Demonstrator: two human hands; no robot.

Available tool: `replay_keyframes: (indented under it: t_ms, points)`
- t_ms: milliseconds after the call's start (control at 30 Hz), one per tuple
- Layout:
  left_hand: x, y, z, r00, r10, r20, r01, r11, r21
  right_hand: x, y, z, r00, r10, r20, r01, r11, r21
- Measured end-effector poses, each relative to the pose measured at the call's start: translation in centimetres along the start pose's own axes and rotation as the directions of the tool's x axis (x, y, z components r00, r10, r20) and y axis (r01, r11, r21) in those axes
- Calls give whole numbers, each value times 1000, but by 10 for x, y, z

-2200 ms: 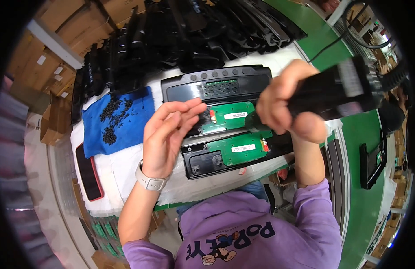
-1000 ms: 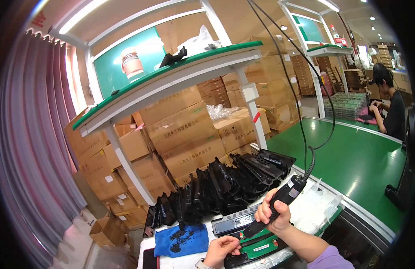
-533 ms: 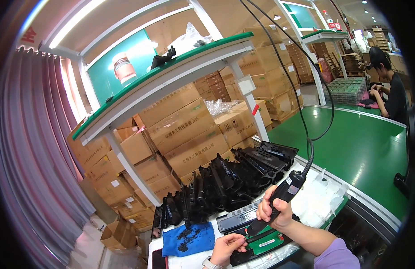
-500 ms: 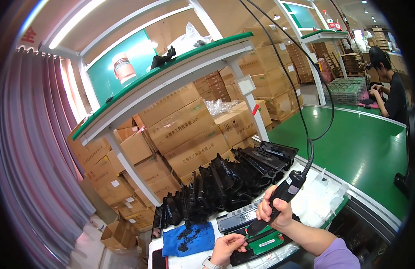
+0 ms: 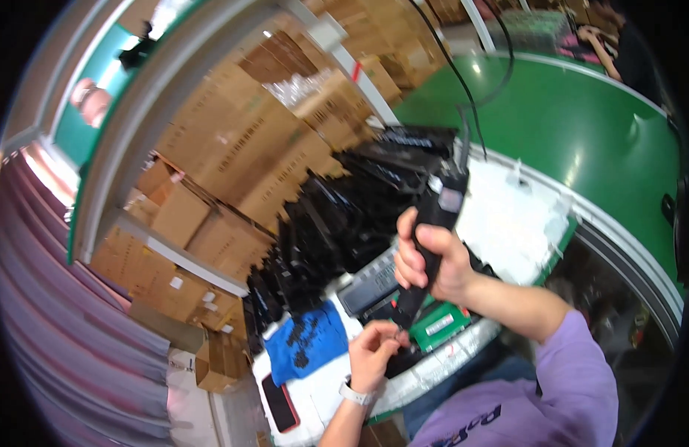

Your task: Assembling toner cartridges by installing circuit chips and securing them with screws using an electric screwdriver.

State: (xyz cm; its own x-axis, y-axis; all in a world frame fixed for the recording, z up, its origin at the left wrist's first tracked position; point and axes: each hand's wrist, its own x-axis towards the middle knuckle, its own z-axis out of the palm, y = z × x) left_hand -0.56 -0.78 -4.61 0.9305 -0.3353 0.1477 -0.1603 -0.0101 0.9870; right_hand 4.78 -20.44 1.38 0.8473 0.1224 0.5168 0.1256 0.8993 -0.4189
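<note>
My right hand (image 5: 450, 264) is wrapped round a black corded electric screwdriver (image 5: 443, 203), which slants down to the left. A green circuit board (image 5: 441, 326) with a white label lies under it in a dark housing at the table's front edge. Beside the screwdriver's lower end is my left hand (image 5: 370, 356), thumb and fingertips pinched together at the board's left end. Whatever sits between those fingertips is too small to make out. Just behind the board rests a long grey-and-black panel (image 5: 367, 289).
Several black plastic housings (image 5: 329, 216) stand in a row along the back. A blue cloth (image 5: 289, 365) with small black parts and a phone (image 5: 280, 404) lie at left. White sheets (image 5: 508, 216) cover the right side. Cartons (image 5: 240, 141) are stacked behind; a green table (image 5: 560, 127) extends right.
The view has tilted down and swung, so the scene sits higher and further left. My right hand still grips the screwdriver; my left hand stays pinched by its lower end.
</note>
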Motion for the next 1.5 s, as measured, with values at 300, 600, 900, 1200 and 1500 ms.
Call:
replay_keyframes:
  t_ms: [300,600,900,1200,1500]
  points:
    - [33,9,-9,902,412,129,-331,468,819,16,-51,-5,997,-7,73,49,805,-592]
    - [29,-5,-15,966,235,106,-235,632,738,12,-42,-27,999,19,30,5,761,-648]
    - [33,-7,-17,973,206,104,-218,676,704,13,-41,-26,999,29,-30,-41,673,-739]
    - [34,-7,-22,974,204,102,-216,681,699,13,-26,-24,1000,-16,3,12,612,-791]
    - [35,-3,-22,984,157,80,-168,701,693,13,-20,-24,970,-9,244,229,379,-897]
